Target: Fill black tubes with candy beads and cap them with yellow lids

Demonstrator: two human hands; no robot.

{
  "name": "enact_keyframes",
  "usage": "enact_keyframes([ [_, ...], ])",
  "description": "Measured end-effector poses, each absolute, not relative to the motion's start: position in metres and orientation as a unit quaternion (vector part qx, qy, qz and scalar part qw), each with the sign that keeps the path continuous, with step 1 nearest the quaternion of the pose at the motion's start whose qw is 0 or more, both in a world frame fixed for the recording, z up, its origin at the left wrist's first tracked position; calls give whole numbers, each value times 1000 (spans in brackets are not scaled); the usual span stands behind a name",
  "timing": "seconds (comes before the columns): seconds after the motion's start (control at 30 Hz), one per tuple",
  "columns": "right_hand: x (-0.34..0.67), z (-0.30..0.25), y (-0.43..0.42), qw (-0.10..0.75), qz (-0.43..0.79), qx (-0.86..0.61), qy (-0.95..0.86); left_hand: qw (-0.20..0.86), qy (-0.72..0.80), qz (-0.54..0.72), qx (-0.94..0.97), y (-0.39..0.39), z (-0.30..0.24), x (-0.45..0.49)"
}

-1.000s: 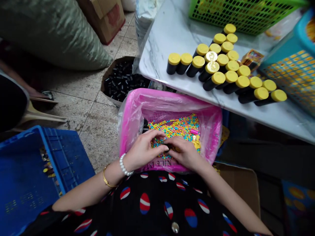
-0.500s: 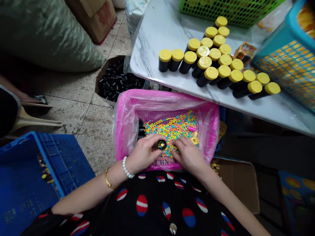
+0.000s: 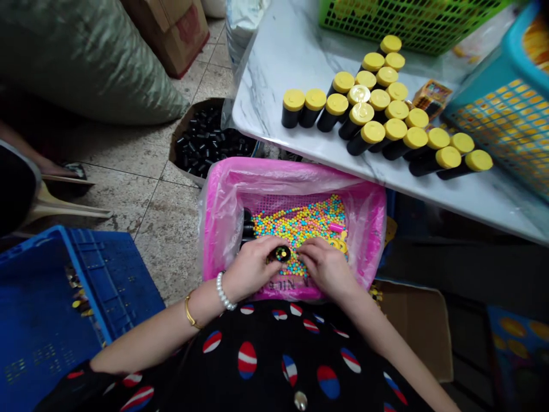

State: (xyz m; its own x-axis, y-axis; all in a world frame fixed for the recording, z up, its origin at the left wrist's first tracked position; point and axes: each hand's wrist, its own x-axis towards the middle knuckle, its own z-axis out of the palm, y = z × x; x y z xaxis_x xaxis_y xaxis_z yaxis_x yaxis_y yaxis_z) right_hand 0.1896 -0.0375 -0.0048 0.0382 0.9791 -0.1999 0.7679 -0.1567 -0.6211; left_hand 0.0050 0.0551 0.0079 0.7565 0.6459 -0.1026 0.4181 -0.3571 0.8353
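From my remote feed, biggest first: the marbled surface (image 3: 283, 63) runs ahead and to the right of the hands, with a cluster of yellow-capped black tubes (image 3: 393, 130) standing on it. Large sack (image 3: 86, 63) far ahead-left of the hands, blue crate (image 3: 115, 274) off to their left. Pink basket (image 3: 380, 229), lined with clear plastic, sits right under both hands; carton (image 3: 184, 173) of loose black tubes beyond it, ahead-left. Hands are apart. Left hand (image 3: 254, 266) is clamped around a black tube (image 3: 282, 253), its mouth turned up towards the camera with colored bits showing inside; that tube is just beside the right fingertips. Right hand (image 3: 328, 269) has its fingers bunched low over the candy-like beads (image 3: 317, 214); can't tell whether it pinches any. More black tubes (image 3: 247, 230) lie past the left hand, yellow pieces (image 3: 338, 245) and a small pink piece (image 3: 335, 228) just beyond the right. Step in hand, I'd judge: filling the held tube with beads. Next move, I'd say, calls for keeping that mouth upward and checking the fill level, topping up only if short.
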Motion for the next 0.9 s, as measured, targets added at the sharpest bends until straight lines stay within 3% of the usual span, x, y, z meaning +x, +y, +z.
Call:
enact_keyframes([
  [0.17,204,-4,-43,368,411,-688,-470,458,311,108,826,53,5,7],
  [0.33,194,-4,-44,480,502,-659,-291,463,299,106,828,52,4,9],
  [0.6,171,12,-42,517,589,-584,-210,450,303,117,832,51,4,10],
  [0.9,166,19,-46,423,482,-662,-387,471,275,121,830,51,6,11],
])
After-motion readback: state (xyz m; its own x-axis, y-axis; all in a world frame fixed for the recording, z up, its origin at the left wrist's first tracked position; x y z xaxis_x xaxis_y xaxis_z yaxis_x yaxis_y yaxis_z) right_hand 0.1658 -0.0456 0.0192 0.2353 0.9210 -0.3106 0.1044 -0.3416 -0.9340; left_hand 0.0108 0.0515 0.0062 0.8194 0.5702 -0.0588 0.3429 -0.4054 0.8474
